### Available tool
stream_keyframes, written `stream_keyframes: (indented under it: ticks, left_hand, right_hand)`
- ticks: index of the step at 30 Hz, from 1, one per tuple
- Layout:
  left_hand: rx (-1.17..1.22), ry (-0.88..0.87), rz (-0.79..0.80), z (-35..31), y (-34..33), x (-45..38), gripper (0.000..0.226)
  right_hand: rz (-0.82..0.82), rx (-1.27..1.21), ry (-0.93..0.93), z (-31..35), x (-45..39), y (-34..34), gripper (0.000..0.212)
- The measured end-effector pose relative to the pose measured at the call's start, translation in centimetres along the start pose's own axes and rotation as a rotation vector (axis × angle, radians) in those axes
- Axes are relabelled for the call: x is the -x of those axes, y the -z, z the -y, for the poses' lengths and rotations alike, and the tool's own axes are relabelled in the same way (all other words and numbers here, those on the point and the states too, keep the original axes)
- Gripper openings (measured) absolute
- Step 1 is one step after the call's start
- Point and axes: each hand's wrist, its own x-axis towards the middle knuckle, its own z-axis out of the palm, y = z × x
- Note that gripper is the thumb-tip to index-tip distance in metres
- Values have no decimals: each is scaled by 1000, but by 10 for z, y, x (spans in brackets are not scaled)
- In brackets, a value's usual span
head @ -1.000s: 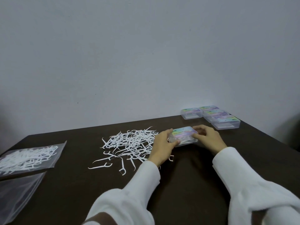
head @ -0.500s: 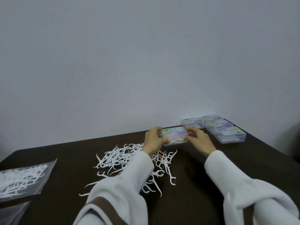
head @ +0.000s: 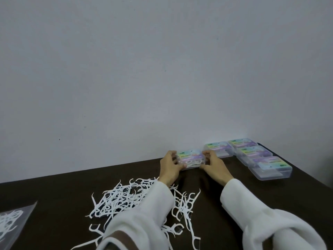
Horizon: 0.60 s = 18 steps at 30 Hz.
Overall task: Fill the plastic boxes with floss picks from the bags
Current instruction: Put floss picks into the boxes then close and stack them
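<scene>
Now both hands, left hand [head: 170,167] and right hand [head: 213,165], grip the filled floss-pick box [head: 191,158], moved farther back to the desk's [head: 54,192] rear edge, touching the neighbouring box [head: 219,149].

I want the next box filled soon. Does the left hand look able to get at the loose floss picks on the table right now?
Probably not yet: the left hand grips the plastic box together with the right hand. The loose floss picks lie uncovered just beneath its sleeve, so once it lets go they look reachable.
</scene>
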Motion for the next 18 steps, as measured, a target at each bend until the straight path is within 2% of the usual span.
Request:
stream_keyframes:
  ticks: [3,5,10,14,18]
  left_hand:
    - [-10,-36,-50,4,-2,-7,46]
    - [-62,-73,-100,7,-2,-9,34]
    - [-109,-71,-176,11,-3,-12,23]
    - [-135,-61,-175,12,-6,-12,23]
    - [-155,-67,-178,12,-6,-12,13]
  right_hand:
    - [-19,47,35,-4,-7,-4,27]
    - [-27,128,79,-9,-9,-8,24]
    - [-7,240,93,-12,-10,-11,33]
    - [34,284,87,-12,-11,-11,35]
    - [29,311,117,-14,-12,-10,36]
